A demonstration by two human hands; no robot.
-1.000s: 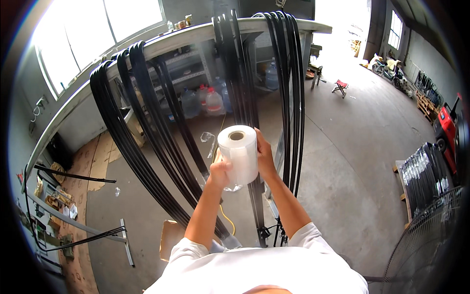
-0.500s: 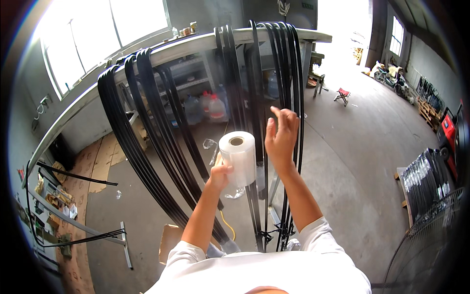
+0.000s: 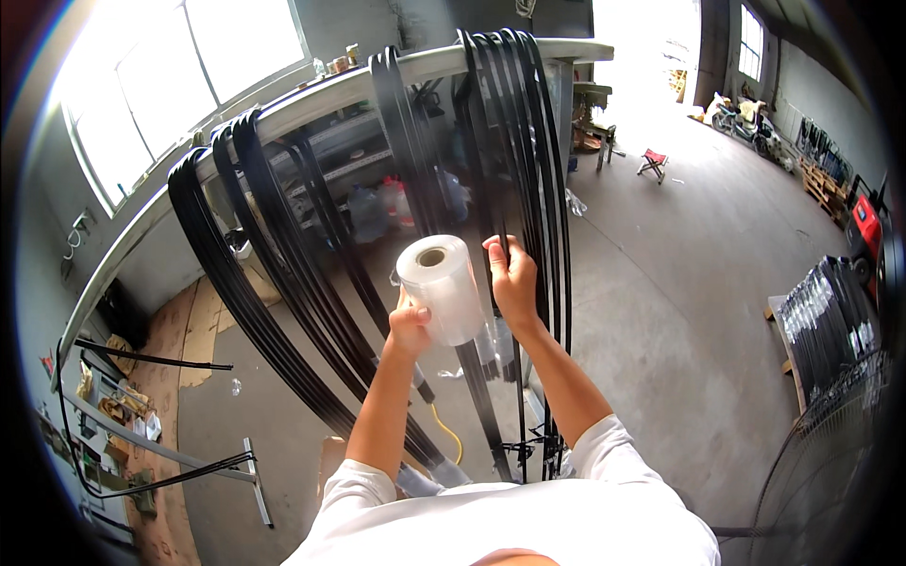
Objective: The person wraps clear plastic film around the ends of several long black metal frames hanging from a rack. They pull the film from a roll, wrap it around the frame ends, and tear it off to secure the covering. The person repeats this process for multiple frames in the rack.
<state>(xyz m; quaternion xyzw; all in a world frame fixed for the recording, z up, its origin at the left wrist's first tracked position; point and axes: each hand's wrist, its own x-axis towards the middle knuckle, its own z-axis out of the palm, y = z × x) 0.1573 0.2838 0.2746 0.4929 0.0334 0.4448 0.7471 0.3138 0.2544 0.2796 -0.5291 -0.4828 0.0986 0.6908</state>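
My left hand holds a roll of clear stretch film upright in front of me. To its right my right hand grips a bundle of long black strips that hang from a high rail. A sheet of clear film runs from the roll around the strips below my right hand. More bundles of black strips hang from the same rail to the left.
A grey concrete floor spreads to the right. A stack of wrapped black strips lies on a pallet at right. Metal frames and clutter stand at lower left. Windows line the far wall. A fan guard sits at lower right.
My right hand left the roll, rose open, then came down and closed on the black strips. The roll stayed in my left hand, tilting slightly.
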